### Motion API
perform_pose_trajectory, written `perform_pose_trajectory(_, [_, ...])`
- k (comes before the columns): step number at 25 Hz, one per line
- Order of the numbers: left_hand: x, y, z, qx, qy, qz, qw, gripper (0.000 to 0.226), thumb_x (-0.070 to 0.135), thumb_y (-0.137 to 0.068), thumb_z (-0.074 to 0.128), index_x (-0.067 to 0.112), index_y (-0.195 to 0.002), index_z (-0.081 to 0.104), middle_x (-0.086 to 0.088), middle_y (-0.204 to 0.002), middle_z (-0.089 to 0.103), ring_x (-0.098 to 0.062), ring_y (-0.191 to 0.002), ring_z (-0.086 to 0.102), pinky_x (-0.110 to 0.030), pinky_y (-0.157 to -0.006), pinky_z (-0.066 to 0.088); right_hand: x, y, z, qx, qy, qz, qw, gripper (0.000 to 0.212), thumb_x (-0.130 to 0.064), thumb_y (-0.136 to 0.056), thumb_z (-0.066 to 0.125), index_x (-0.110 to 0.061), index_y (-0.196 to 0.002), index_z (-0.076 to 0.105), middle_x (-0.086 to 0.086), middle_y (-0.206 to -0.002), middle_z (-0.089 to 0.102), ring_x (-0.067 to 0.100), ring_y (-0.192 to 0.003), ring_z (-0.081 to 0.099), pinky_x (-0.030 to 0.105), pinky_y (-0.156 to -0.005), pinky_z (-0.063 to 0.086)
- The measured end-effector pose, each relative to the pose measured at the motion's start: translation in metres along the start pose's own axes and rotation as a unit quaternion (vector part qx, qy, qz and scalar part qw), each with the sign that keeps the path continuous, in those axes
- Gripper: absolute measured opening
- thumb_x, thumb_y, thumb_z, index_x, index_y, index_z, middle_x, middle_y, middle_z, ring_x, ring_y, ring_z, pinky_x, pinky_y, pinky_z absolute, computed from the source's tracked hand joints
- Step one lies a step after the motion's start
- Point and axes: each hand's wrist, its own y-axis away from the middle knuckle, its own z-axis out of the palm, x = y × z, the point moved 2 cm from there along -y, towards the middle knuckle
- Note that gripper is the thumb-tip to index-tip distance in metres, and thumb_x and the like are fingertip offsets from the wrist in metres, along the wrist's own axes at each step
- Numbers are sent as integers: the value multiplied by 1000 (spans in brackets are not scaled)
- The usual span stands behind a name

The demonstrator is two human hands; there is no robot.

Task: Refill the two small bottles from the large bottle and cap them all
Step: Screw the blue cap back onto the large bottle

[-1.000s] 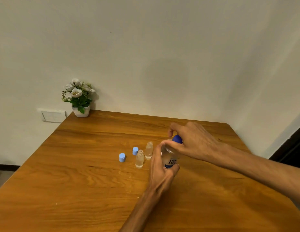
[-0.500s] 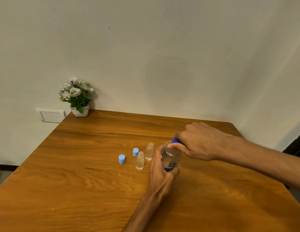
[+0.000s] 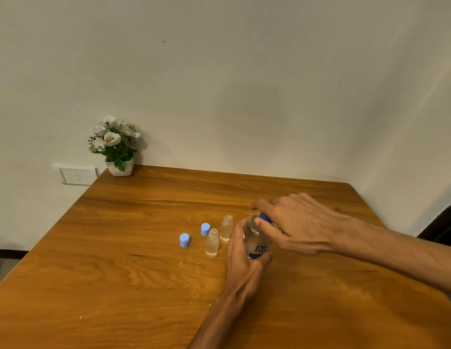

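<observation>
Standing right of centre on the wooden table, the large bottle is gripped round its body by the left hand, while the right hand pinches its dark blue cap. Just left stand two small bottles, uncapped, the farther one partly hidden by the left thumb. Two light blue caps sit left again. A potted flower occupies the upper-left table corner beside a wall socket.
</observation>
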Motion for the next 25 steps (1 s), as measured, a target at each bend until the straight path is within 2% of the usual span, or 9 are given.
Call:
perform_pose_trajectory(4, [-2, -1, 0, -5, -4, -4, 1000, 77, 23, -70, 74, 45, -138, 47, 7, -129, 62, -20, -111, 64, -43, -85, 63, 4, -2, 0, -2, -29, 18, 999, 54, -53, -108, 23, -23, -149, 42, -4, -84, 63, 9, -64, 56, 29, -68, 57])
perform_pose_trajectory(7, [-2, 0, 0, -3, 9, -9, 1000, 75, 22, -72, 74, 46, -138, 48, 6, -129, 62, -16, -110, 64, -42, -87, 62, 3, -1, -5, 17, -75, 25, 997, 50, -52, -107, 38, -26, -150, 40, -10, -91, 63, 9, -78, 64, 27, -77, 58])
perform_pose_trajectory(12, [-2, -1, -1, -7, 13, -10, 1000, 76, 20, -73, 74, 48, -138, 47, 8, -130, 61, -14, -111, 64, -38, -87, 61, 5, -3, -17, 23, -64, 6, 998, 35, -52, -102, 53, -29, -126, 63, -9, -95, 70, 4, -80, 64, 22, -75, 55])
perform_pose_trajectory(17, [-3, -1, -1, -7, 5, -3, 1000, 73, 20, -74, 75, 47, -136, 48, 8, -129, 61, -14, -113, 63, -37, -87, 61, -2, -7, -16, 23, 1, 38, 999, 48, -61, -102, 44, -19, -111, 66, -7, -80, 58, 4, -67, 52, 20, -70, 50])
perform_pose_trajectory(20, [0, 0, -1, -8, 5, -2, 1000, 75, 17, -76, 76, 50, -137, 46, 11, -130, 60, -12, -114, 62, -36, -87, 61, 0, -7, -20, 16, 12, 32, 999, 55, -66, -101, 38, -20, -100, 68, -5, -79, 63, 8, -65, 56, 20, -67, 52])
perform_pose_trajectory(22, [-1, -1, -1, -8, 8, -1, 1000, 75, 17, -76, 76, 49, -137, 47, 10, -130, 61, -16, -113, 63, -39, -87, 62, 3, -6, -22, 27, -11, 12, 1000, 58, -64, -99, 34, -20, -108, 70, -3, -90, 70, 10, -74, 63, 24, -71, 56])
perform_pose_trajectory(24, [-1, -1, -1, -5, 7, -2, 1000, 74, 18, -75, 76, 48, -136, 48, 8, -128, 62, -17, -111, 63, -40, -87, 61, 5, -4, -24, 25, -37, -2, 999, 52, -53, -97, 43, -21, -135, 60, -2, -113, 71, 11, -89, 66, 30, -81, 59])
perform_pose_trajectory(25, [-1, -1, -1, -2, 9, -2, 1000, 74, 18, -74, 76, 46, -137, 48, 7, -128, 62, -18, -110, 64, -40, -87, 61, 4, -4, -25, 20, -47, -10, 999, 48, -44, -97, 50, -22, -140, 56, -3, -115, 70, 9, -88, 64, 29, -81, 59])
